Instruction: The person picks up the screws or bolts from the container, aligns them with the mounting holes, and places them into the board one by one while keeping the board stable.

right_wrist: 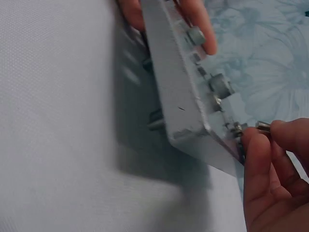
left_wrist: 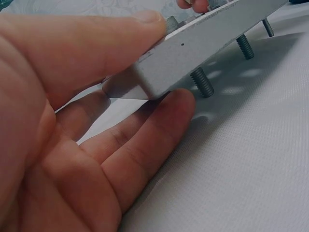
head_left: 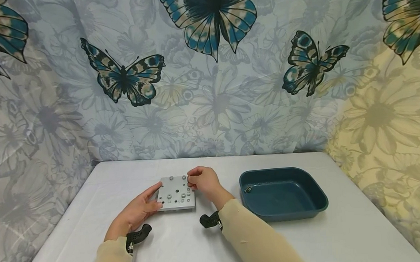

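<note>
A silver metal plate (head_left: 170, 186) with several holes is held tilted close over the white cloth. Socket-head screws (head_left: 169, 197) sit in it, and threaded shanks (left_wrist: 202, 82) poke out underneath in the left wrist view. My left hand (head_left: 137, 209) grips the plate's left end, thumb on the upper face and fingers below. At the plate's right side, my right hand (head_left: 206, 182) pinches a small metal fastener (right_wrist: 263, 126) between thumb and fingertip. Smaller fasteners (right_wrist: 236, 129) stand in the plate just beside those fingertips. The held fastener's lower part is hidden by the fingers.
To the right stands a dark blue plastic bin (head_left: 284, 216), with a few small metal parts (head_left: 248, 189) at its left inside. White cloth covers the table (head_left: 353, 226). A butterfly-print curtain (head_left: 223, 118) hangs behind it.
</note>
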`<state>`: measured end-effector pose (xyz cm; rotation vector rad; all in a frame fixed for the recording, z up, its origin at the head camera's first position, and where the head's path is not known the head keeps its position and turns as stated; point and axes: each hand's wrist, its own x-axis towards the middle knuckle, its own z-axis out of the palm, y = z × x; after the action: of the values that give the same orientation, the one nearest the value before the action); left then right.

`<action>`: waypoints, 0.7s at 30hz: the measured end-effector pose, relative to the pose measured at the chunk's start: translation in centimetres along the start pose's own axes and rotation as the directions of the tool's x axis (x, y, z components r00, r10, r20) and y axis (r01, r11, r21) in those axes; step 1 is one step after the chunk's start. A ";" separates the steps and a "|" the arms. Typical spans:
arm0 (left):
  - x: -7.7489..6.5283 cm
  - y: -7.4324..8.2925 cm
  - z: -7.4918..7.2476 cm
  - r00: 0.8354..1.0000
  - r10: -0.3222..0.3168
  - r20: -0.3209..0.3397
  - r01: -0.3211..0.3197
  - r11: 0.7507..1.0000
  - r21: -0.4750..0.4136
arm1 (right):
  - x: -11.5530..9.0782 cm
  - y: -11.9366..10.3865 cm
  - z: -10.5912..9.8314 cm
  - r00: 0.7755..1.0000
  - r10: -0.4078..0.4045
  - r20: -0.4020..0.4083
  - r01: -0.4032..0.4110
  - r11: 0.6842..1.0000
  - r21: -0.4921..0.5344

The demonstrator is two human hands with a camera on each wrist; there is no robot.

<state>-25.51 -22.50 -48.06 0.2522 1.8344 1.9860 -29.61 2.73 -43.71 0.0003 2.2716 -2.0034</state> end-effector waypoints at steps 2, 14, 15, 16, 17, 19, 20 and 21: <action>0.0 0.0 0.0 1.000 0.000 -0.004 0.000 1.000 0.001 | 0.2 0.3 0.3 1.000 -0.006 -0.007 0.006 1.000 -0.010; 0.0 0.0 0.0 1.000 -0.006 -0.025 0.006 1.000 -0.003 | 0.5 0.9 1.1 1.000 -0.018 -0.012 0.016 0.994 -0.112; 0.0 0.0 0.0 1.000 -0.007 -0.026 0.007 1.000 -0.003 | 0.5 0.9 1.1 1.000 -0.016 -0.014 0.014 0.993 -0.121; 0.1 0.0 0.0 1.000 -0.007 -0.028 0.007 1.000 -0.004 | 0.5 0.9 1.2 1.000 -0.017 -0.014 0.015 0.992 -0.128; 0.1 0.0 0.0 1.000 -0.006 -0.029 0.006 1.000 -0.005 | 0.5 1.0 1.2 1.000 -0.017 -0.016 0.015 0.991 -0.134; 0.1 0.0 0.1 1.000 -0.004 -0.029 0.004 1.000 -0.006 | 0.5 1.0 1.2 1.000 -0.020 -0.018 0.018 0.990 -0.141; 0.1 0.1 0.1 1.000 -0.003 -0.028 0.003 1.000 -0.006 | 0.5 0.9 1.2 1.000 -0.022 -0.018 0.019 0.990 -0.143; 0.1 0.1 0.1 1.000 -0.002 -0.026 0.002 1.000 -0.005 | 0.5 0.9 1.2 1.000 -0.022 -0.019 0.019 0.989 -0.149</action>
<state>-25.55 -22.42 -47.99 0.2238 1.8451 2.0009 -29.90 1.59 -44.82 -0.0147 2.4375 -1.8463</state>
